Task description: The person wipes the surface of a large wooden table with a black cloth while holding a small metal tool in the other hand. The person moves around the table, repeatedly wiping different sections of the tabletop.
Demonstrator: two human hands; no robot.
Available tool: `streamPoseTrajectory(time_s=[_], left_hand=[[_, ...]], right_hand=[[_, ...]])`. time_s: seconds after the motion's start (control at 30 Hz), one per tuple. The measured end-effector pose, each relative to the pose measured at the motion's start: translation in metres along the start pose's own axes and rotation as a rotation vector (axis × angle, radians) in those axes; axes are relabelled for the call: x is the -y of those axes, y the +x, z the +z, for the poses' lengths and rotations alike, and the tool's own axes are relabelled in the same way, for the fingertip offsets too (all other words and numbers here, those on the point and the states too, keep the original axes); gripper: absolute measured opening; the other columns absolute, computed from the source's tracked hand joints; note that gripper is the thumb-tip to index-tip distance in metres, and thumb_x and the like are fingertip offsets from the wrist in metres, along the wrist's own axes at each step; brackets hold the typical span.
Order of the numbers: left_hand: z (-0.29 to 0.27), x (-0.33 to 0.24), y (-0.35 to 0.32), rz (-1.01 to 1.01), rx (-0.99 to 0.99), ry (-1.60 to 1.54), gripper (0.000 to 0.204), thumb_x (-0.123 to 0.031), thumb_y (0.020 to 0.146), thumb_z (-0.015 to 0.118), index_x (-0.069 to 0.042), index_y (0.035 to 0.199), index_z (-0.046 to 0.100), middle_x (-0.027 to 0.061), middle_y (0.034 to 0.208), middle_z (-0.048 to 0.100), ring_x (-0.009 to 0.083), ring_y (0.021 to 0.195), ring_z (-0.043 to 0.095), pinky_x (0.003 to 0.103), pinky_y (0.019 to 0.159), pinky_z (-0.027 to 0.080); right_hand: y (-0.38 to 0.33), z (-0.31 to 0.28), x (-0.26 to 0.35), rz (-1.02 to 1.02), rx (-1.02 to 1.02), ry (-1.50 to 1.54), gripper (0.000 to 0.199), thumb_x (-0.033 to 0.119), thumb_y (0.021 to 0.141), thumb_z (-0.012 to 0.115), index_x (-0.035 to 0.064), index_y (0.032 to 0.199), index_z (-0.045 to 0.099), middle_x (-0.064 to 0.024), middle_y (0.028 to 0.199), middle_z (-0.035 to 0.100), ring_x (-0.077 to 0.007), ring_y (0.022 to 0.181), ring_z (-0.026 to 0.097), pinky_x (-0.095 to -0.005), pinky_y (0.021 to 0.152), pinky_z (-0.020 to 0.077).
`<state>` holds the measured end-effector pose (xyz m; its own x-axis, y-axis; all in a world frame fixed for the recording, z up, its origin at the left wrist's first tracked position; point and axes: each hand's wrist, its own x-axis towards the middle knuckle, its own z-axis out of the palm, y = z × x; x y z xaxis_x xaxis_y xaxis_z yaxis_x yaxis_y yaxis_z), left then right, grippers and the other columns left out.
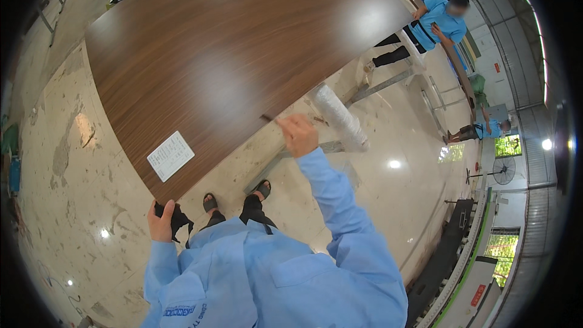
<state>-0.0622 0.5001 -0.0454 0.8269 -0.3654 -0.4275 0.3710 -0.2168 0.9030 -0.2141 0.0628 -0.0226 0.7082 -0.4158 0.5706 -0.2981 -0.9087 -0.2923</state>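
Observation:
A large brown wood-grain board (243, 48) fills the upper middle, lying flat at about waist height. My right hand (297, 133) is closed just off its near right edge. From its fingers a short, thin dark piece (268, 118) points left over the board's edge; its kind is too small to make out. At the board's near left corner is my left hand (160, 223), closed on a black cloth-like thing (180, 218) with hanging straps. The thumb is close to the corner; whether it touches is hard to tell. A white printed card (170, 157) lies on the board nearby.
A roll of clear plastic wrap (340, 115) leans beside the board's right edge, near metal legs (388, 82). Two people in blue shirts are at the right, one beside the board (440, 21), one farther off (490, 128). A conveyor-like machine (452, 267) stands lower right.

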Motion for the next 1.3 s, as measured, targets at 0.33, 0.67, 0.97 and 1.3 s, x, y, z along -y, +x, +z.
streamPoseTrajectory(time_s=[0.33, 0.67, 0.97, 1.3], left_hand=[[0.007, -0.005, -0.012, -0.074, -0.109, -0.069, 0.044, -0.025, 0.093, 0.073, 0.003, 0.124, 0.060, 0.0076, 0.097, 0.067, 0.0156, 0.083, 0.066, 0.031, 0.072, 0.056], [0.155, -0.115, 0.023, 0.849, 0.268, 0.604, 0.056, -0.001, 0.083, 0.071, 0.001, 0.136, 0.053, 0.0180, 0.130, 0.059, 0.0307, 0.124, 0.056, 0.041, 0.106, 0.042], [0.477, -0.121, 0.167, 1.435, 0.426, 1.261, 0.067, -0.001, 0.087, 0.054, 0.006, 0.150, 0.032, 0.0257, 0.157, 0.031, 0.0397, 0.148, 0.027, 0.054, 0.120, 0.022], [0.454, -0.114, 0.157, 1.367, 0.443, 1.296, 0.066, -0.007, 0.093, 0.049, 0.009, 0.152, 0.025, 0.0283, 0.161, 0.023, 0.0409, 0.151, 0.021, 0.051, 0.123, 0.016]], right_hand=[[0.041, 0.001, -0.098, 0.184, -0.120, -0.137, 0.018, 0.008, 0.082, 0.069, 0.0124, 0.098, 0.075, -0.0115, 0.090, 0.067, -0.0326, 0.086, 0.064, -0.0423, 0.073, 0.0520], [-0.017, -0.060, -0.093, 0.814, -0.508, 0.486, 0.020, 0.002, 0.082, 0.077, 0.0012, 0.102, 0.074, -0.0067, 0.090, 0.072, -0.0143, 0.078, 0.067, -0.0279, 0.063, 0.0546], [-0.049, -0.048, -0.195, 1.150, -0.697, 0.515, 0.021, 0.010, 0.085, 0.076, 0.0030, 0.106, 0.074, -0.0053, 0.090, 0.072, -0.0129, 0.079, 0.066, -0.0284, 0.069, 0.0540], [-0.051, -0.047, -0.174, 0.931, -0.682, 0.469, 0.019, 0.004, 0.085, 0.075, 0.0004, 0.103, 0.072, -0.0062, 0.084, 0.069, -0.0116, 0.075, 0.064, -0.0251, 0.067, 0.0517]])
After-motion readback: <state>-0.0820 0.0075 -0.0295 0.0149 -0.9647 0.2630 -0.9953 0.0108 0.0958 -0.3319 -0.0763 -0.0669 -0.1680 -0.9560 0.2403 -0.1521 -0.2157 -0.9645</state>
